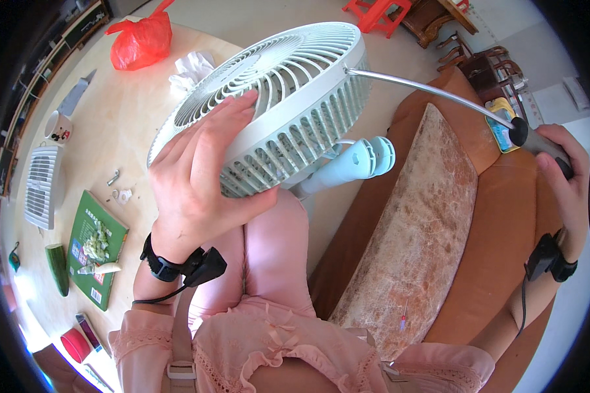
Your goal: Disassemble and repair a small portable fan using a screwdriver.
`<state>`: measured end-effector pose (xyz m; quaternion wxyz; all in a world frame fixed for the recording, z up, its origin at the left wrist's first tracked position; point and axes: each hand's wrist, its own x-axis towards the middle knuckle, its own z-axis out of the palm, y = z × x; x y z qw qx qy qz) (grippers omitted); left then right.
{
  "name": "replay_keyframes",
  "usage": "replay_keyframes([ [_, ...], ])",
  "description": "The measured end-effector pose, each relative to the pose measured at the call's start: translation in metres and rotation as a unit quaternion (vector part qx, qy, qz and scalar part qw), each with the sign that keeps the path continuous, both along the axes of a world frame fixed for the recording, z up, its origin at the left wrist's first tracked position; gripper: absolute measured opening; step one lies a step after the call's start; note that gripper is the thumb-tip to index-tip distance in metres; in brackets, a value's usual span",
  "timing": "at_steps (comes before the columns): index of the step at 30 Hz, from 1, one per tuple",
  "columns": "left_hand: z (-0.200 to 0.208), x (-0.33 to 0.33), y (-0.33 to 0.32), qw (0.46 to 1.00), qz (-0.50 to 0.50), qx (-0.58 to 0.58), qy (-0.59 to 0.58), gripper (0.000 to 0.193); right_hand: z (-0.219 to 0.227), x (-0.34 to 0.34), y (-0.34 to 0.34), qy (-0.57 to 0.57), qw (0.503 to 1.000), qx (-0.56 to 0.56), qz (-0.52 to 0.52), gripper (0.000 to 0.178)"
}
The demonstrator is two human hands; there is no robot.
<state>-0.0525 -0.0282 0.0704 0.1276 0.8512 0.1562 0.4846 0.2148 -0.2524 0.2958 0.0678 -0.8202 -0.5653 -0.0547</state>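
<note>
A pale mint-white electric fan (288, 141) is tilted in front of me above my lap, its round grille facing up and left. My left hand (203, 157) grips the near side of its rim, with fingers over the grille and the thumb underneath. A light blue neck (341, 171) sticks out below the fan head. In my right hand (567, 157) is a screwdriver (439, 96) with a grey handle, a black collar and a long metal shaft. The shaft's tip meets the fan's outer rim on its right side. The fan's underside is mostly hidden.
On the wooden table (121, 105) are a red plastic bag (141, 46), crumpled tissue (193, 67), a knife (76, 95), a mug (58, 127), a white grille (43, 187), small metal parts (114, 177), a green book (88, 223) bearing chopped vegetable, and a cucumber (57, 268). A brown sofa (505, 216) stands right.
</note>
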Motion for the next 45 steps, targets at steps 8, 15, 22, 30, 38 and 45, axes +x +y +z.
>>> replay_keyframes([
  [8,0.002,0.003,0.003,0.999,-0.001,0.036,0.002,0.061,0.013,-0.026,0.003,-0.229,0.970,-0.062,0.060,0.037],
  [15,-0.001,0.001,0.003,0.999,-0.002,0.036,0.016,0.062,0.010,-0.012,-0.012,-0.172,0.980,-0.089,0.037,0.039],
  [22,0.001,-0.002,-0.003,0.999,0.001,0.021,0.025,0.063,0.002,-0.036,-0.001,0.022,0.989,0.035,-0.143,0.026],
  [30,-0.001,0.002,-0.004,1.000,0.009,0.006,0.020,0.063,0.015,-0.031,0.023,-0.041,0.977,0.007,0.208,0.034],
  [38,-0.004,-0.008,-0.002,0.999,-0.008,0.022,0.026,0.066,0.000,-0.048,-0.024,-0.324,0.925,-0.120,0.157,0.037],
  [45,-0.009,-0.007,0.004,0.999,-0.030,0.038,0.004,0.067,0.002,-0.051,-0.020,-0.249,0.960,-0.129,-0.014,0.039],
])
